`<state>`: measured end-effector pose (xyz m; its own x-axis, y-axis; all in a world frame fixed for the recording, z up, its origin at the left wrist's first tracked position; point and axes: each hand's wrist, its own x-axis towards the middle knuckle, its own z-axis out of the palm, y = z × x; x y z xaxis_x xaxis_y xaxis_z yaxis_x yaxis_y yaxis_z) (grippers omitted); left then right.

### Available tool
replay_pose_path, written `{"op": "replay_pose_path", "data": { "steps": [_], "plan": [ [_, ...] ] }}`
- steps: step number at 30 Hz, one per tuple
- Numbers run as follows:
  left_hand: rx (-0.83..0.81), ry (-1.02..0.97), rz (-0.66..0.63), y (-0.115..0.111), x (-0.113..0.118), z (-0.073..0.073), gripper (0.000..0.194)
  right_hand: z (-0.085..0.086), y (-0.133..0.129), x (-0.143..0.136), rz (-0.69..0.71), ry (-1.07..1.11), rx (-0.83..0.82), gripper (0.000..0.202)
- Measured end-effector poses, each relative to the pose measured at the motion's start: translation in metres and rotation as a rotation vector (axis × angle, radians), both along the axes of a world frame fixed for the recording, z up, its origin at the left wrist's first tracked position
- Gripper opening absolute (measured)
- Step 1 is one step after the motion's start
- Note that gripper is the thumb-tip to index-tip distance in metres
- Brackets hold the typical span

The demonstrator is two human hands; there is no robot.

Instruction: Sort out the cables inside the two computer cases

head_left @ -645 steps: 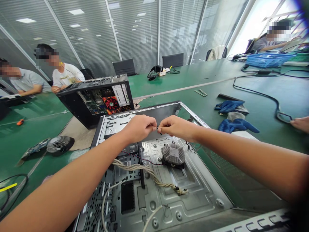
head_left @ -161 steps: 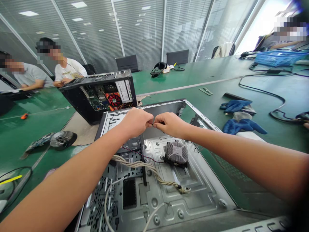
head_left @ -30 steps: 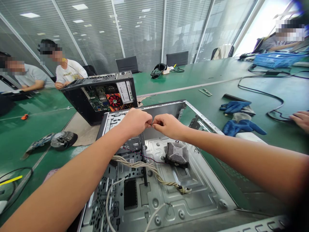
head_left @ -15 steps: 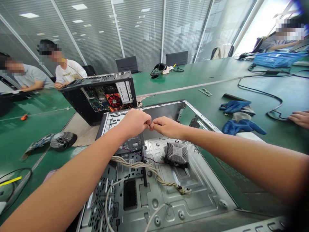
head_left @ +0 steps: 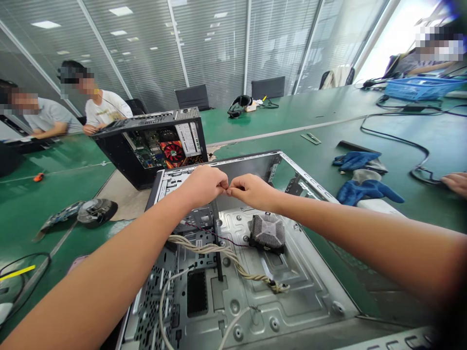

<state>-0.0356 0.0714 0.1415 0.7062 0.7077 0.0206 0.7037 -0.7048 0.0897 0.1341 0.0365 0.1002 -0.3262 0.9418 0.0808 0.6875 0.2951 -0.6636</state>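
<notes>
My left hand and my right hand meet fingertip to fingertip over the far part of an opened metal computer case. Both are closed in a pinch, and whatever lies between the fingertips is too small or hidden to make out. Below them in the case sits a finned heatsink with a thin dark wire running left from it. A twisted beige cable bundle crosses the case floor, left and nearer than the heatsink.
Behind stands a black computer tower with a red fan. Blue gloves lie right, near another person's hand. A round metal part is left. A blue basket and cables lie far right; people sit around the table.
My hands stay together in nearly the same place, with the right fingers slightly shifted. The other person's hand at the right edge has moved a little to the right.
</notes>
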Motion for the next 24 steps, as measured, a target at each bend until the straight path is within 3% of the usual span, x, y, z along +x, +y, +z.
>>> {"op": "replay_pose_path", "data": {
  "steps": [5, 17, 20, 24],
  "plan": [
    [-0.01, 0.002, -0.01, 0.0, -0.001, -0.001, 0.018, 0.001, 0.0, 0.001, 0.023, -0.015, -0.015, 0.02],
    [-0.003, 0.11, -0.034, 0.0, 0.002, 0.004, 0.017, 0.002, -0.003, 0.002, 0.195, -0.396, 0.354, 0.025],
    [0.051, 0.12, -0.047, -0.001, 0.001, 0.001, 0.018, 0.001, -0.003, 0.003, 0.191, -0.413, 0.298, 0.025],
    [0.068, 0.194, -0.097, -0.006, 0.0, -0.008, 0.008, 0.0, -0.006, 0.009, 0.291, -0.475, 0.122, 0.024]
  ]
}}
